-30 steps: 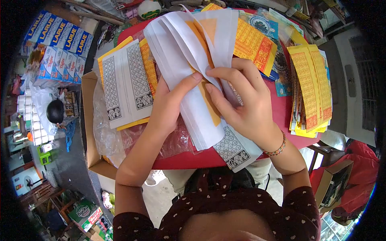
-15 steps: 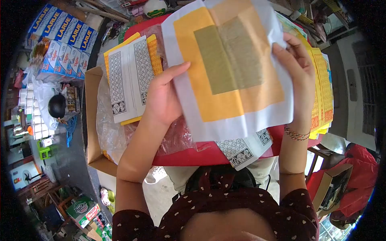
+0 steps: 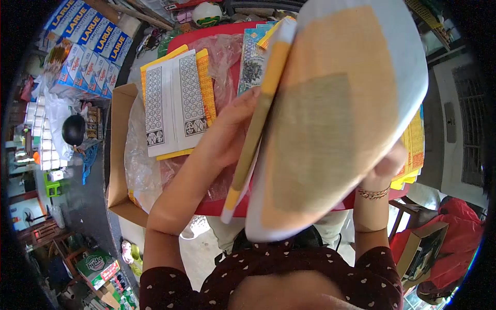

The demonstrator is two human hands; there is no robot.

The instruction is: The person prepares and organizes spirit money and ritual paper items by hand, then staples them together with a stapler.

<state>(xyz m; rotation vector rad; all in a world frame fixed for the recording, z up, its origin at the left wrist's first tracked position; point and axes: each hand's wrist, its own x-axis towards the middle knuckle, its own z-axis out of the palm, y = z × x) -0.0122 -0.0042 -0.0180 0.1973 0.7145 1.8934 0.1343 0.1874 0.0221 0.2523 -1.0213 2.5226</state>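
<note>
Large white paper sheet with orange panel and olive centre raised above red tabletop, left hand against narrow white, yellow and olive paper strip, blurred right hand at sheet's lower right edge, grip of both hands impossible to tell.

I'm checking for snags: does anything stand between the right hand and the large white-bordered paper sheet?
Nothing visible does: the right hand is at the lower right edge of the white-bordered paper sheet. The hand is blurred and partly hidden, so contact is unclear.
</note>
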